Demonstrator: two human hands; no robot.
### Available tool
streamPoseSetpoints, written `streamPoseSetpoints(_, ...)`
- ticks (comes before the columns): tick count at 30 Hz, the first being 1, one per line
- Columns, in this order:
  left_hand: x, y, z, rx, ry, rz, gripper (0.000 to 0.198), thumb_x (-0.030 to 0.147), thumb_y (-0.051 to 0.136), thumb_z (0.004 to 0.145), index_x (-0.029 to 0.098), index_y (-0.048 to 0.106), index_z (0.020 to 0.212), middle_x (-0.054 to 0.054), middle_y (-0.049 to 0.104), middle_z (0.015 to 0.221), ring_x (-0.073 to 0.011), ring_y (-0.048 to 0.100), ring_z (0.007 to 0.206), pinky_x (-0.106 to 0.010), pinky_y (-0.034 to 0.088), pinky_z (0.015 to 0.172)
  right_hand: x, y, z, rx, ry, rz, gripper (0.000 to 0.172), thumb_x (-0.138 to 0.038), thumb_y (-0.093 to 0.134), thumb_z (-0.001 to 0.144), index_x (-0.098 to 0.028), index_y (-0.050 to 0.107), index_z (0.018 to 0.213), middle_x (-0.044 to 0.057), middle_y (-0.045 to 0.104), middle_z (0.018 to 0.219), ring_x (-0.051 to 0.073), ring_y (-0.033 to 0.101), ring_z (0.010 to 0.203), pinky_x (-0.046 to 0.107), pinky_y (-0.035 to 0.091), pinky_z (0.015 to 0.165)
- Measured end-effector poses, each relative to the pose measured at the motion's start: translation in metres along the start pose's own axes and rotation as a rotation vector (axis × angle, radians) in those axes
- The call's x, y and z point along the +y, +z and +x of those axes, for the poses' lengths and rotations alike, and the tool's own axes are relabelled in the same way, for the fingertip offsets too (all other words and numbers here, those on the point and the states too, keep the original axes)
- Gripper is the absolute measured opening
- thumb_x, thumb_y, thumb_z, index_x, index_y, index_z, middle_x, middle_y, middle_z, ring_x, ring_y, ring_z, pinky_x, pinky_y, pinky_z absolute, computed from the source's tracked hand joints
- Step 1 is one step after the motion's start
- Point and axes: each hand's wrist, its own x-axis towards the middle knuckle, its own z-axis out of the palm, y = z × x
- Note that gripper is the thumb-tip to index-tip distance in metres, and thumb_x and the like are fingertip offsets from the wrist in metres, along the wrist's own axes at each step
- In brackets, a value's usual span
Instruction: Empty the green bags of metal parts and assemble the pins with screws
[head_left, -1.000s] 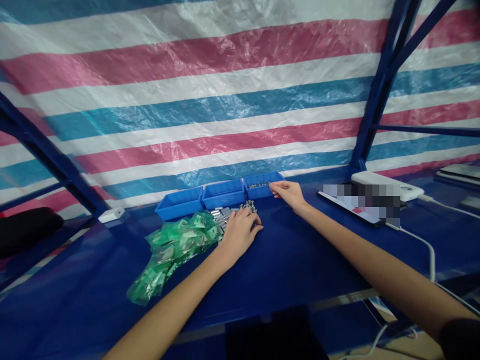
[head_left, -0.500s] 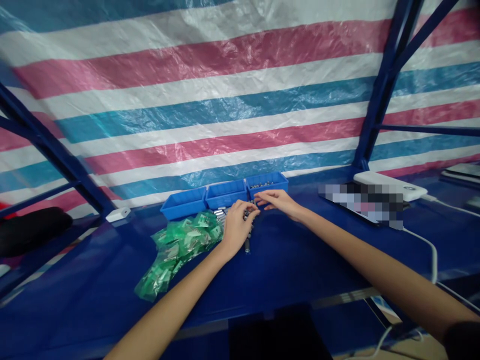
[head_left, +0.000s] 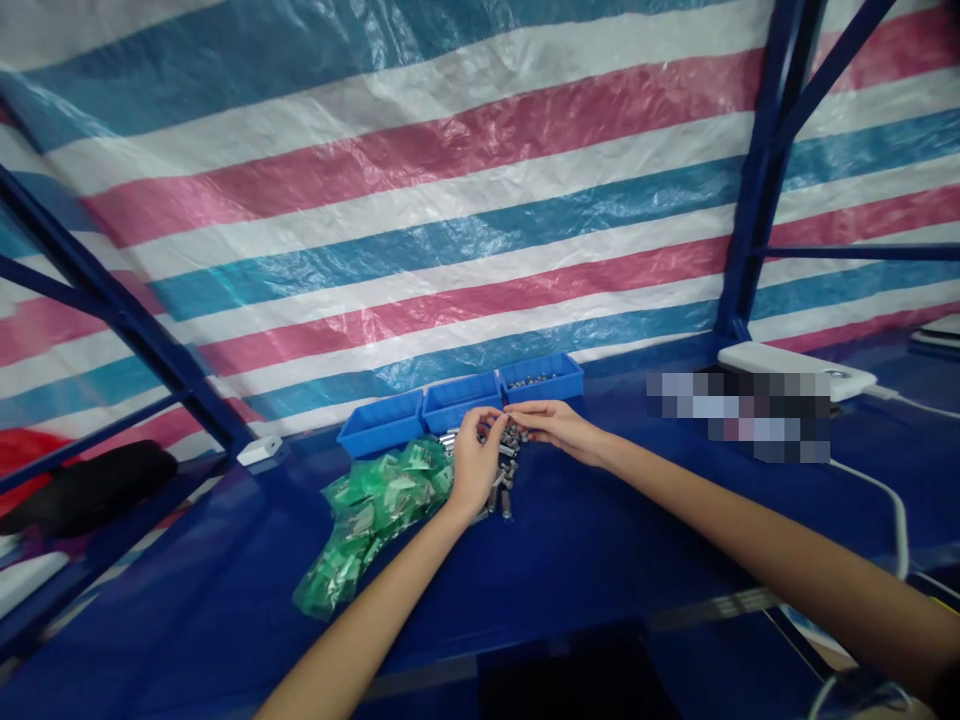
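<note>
My left hand (head_left: 478, 455) is closed, thumb and fingertips pinched together above a heap of small metal parts (head_left: 507, 482). Opposite it, my right hand (head_left: 559, 428) has its fingers pressed together, the tips meeting those of the left. Whatever lies between the fingertips is too small to make out. Some dark cylindrical pieces stick out of the heap toward me. Left of my left hand lies a pile of green-tinted clear bags (head_left: 382, 505) with small parts inside. More shiny metal pieces (head_left: 448, 441) show between the bags and the hand.
Behind the hands stand three blue bins: a left bin (head_left: 381, 425), a middle bin (head_left: 461, 398) and a right bin (head_left: 551, 378) holding small metal parts. A white adapter (head_left: 260, 450) sits at left. At right are a white power bank (head_left: 795, 368), a blurred-out device and a cable (head_left: 892, 500).
My right hand has moved in from near the right bin to meet my left fingertips. The view has shifted slightly, and more of the metal heap shows.
</note>
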Motion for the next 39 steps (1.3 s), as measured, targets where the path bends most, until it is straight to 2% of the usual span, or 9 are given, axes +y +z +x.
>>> streamPoseSetpoints(6, 0.000, -0.001, 0.000, -0.026, 0.047, 0.070, 0.020, 0.034, 0.047, 0.085, 0.017, 0.057, 0.088, -0.002, 0.059, 0.083, -0.0128, 0.053, 0.073, -0.025, 0.043, 0.067, -0.003, 0.007, -0.002, 0.071, -0.055, -0.098, 0.029, -0.033, 0.072, 0.064, -0.017, 0.071, 0.089, 0.005, 0.068, 0.081, 0.010, 0.058, 0.068, 0.023, 0.046, 0.064)
streamPoseSetpoints(9, 0.000, -0.003, -0.001, -0.067, 0.146, 0.229, 0.019, 0.032, 0.045, 0.087, 0.018, 0.056, 0.094, -0.003, 0.058, 0.085, -0.0137, 0.053, 0.074, -0.026, 0.042, 0.069, -0.002, 0.008, -0.002, 0.147, -0.081, -0.123, 0.030, -0.034, 0.072, 0.062, -0.016, 0.071, 0.086, 0.004, 0.068, 0.076, 0.010, 0.057, 0.064, 0.024, 0.046, 0.061)
streamPoseSetpoints(14, -0.001, -0.003, -0.006, -0.345, 0.378, 0.657, 0.026, 0.030, 0.046, 0.086, 0.022, 0.053, 0.110, -0.006, 0.056, 0.104, -0.0223, 0.048, 0.097, -0.038, 0.037, 0.083, 0.000, -0.003, 0.005, 0.433, -0.171, -0.165, 0.027, -0.033, 0.068, 0.065, -0.016, 0.069, 0.086, 0.003, 0.067, 0.071, 0.011, 0.056, 0.058, 0.024, 0.045, 0.056)
streamPoseSetpoints(16, -0.002, -0.003, -0.008, -0.424, 0.410, 0.712, 0.029, 0.031, 0.043, 0.088, 0.021, 0.053, 0.113, -0.007, 0.055, 0.110, -0.0230, 0.046, 0.100, -0.039, 0.036, 0.085, 0.001, -0.008, 0.008, 0.519, -0.200, -0.183, 0.025, -0.031, 0.066, 0.065, -0.015, 0.068, 0.085, 0.003, 0.065, 0.068, 0.012, 0.057, 0.059, 0.025, 0.046, 0.055)
streamPoseSetpoints(18, -0.002, -0.002, -0.009, -0.451, 0.424, 0.742, 0.030, 0.031, 0.040, 0.089, 0.021, 0.053, 0.114, -0.007, 0.054, 0.112, -0.0233, 0.045, 0.103, -0.040, 0.035, 0.088, 0.002, -0.011, 0.009, 0.565, -0.223, -0.201, 0.025, -0.031, 0.065, 0.065, -0.015, 0.066, 0.084, 0.003, 0.065, 0.066, 0.013, 0.058, 0.059, 0.025, 0.047, 0.056)
streamPoseSetpoints(28, 0.001, -0.002, -0.009, -0.466, 0.434, 0.746, 0.029, 0.026, 0.038, 0.089, 0.021, 0.054, 0.113, -0.005, 0.059, 0.111, -0.0225, 0.047, 0.102, -0.039, 0.035, 0.084, 0.010, -0.017, 0.013, 0.546, -0.373, -0.389, 0.029, -0.034, 0.062, 0.066, -0.014, 0.065, 0.086, 0.004, 0.063, 0.069, 0.014, 0.059, 0.058, 0.026, 0.048, 0.055)
streamPoseSetpoints(34, 0.003, -0.002, -0.010, -0.474, 0.428, 0.700, 0.029, 0.026, 0.038, 0.090, 0.021, 0.057, 0.110, -0.004, 0.061, 0.113, -0.0214, 0.048, 0.102, -0.038, 0.035, 0.084, 0.010, -0.023, 0.014, 0.556, -0.339, -0.386, 0.029, -0.034, 0.062, 0.067, -0.013, 0.065, 0.086, 0.004, 0.063, 0.067, 0.014, 0.060, 0.056, 0.023, 0.048, 0.048)
streamPoseSetpoints(39, 0.005, -0.002, -0.013, -0.449, 0.412, 0.652, 0.035, 0.034, 0.036, 0.091, 0.024, 0.050, 0.120, -0.002, 0.060, 0.116, -0.0208, 0.047, 0.106, -0.039, 0.034, 0.089, 0.013, -0.028, 0.018, 0.547, -0.339, -0.413, 0.024, -0.028, 0.061, 0.068, -0.013, 0.066, 0.085, 0.004, 0.064, 0.066, 0.013, 0.061, 0.055, 0.021, 0.048, 0.047)
